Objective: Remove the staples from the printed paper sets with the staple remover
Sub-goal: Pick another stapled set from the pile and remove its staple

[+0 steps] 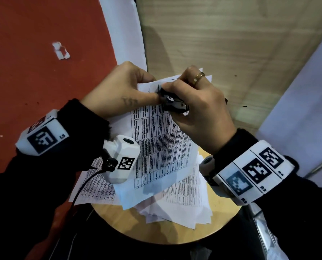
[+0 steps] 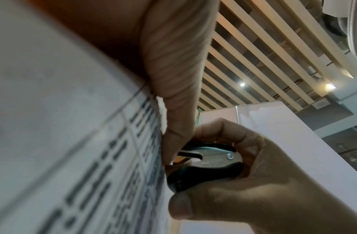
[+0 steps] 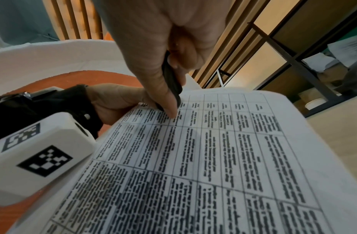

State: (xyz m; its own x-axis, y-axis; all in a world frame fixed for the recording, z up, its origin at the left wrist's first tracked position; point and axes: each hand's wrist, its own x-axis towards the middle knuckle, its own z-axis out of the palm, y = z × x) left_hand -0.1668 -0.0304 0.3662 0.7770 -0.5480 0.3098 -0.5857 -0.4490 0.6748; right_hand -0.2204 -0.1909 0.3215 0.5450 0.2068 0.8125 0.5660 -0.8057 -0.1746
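Observation:
A printed paper set with table text is held up above a round wooden stool. My left hand pinches its top left corner, thumb on the front of the sheet. My right hand grips a black and metal staple remover and presses its tip against that same corner, right beside the left thumb. The remover shows its metal claws and rivet; the staple itself is hidden. In the right wrist view the remover meets the sheet at its top edge.
More loose printed sheets lie piled on the round wooden stool beneath the held set. Red floor lies to the left, pale wood floor ahead, and white panels stand at the right.

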